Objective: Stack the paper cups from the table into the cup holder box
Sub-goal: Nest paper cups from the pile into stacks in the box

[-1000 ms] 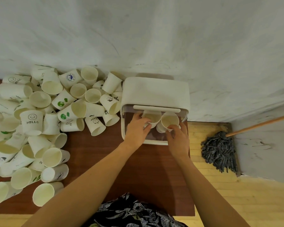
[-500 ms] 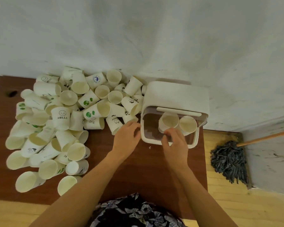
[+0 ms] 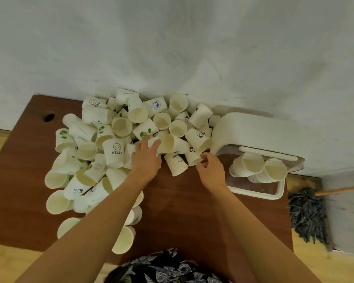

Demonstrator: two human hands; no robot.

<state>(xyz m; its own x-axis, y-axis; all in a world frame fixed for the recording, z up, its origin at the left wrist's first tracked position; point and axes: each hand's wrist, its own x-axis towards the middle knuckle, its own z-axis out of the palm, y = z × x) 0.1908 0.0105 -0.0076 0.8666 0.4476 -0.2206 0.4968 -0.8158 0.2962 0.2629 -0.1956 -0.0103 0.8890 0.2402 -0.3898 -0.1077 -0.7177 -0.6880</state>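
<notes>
Reaching over the desk (image 3: pixel 192 211), the left hand (image 3: pixel 145 160) lies with fingers straight and spread, its fingertips (image 3: pixel 154 144) touching a cup lying on its side (image 3: pixel 172 143) at the near edge of the pile; it grips nothing. The right hand (image 3: pixel 211 170) hovers just beside the small cup (image 3: pixel 193 158) next to the box, fingers loosely curled; whether thumb and forefinger touch that cup cannot be told.

Paper cups (image 3: pixel 114 139) lie heaped across the left and rear of the desk, most on their sides, some printed: one upright cup reads "HELLO" (image 3: pixel 114 153), others carry green dots or small dark figures. The heap runs up to the left wall of the cup holder box.

Cup holder box (image 3: pixel 253 129) stands at the right rear corner of the desk, white, lid raised, clear front tray open toward the person. Two short stacks of cups (image 3: pixel 258 167) lie inside it, side by side, mouths facing the camera.

A mop (image 3: pixel 307 217) rests on the floor to the right of the desk. A dark floral garment (image 3: pixel 164 268) shows at the bottom edge.
</notes>
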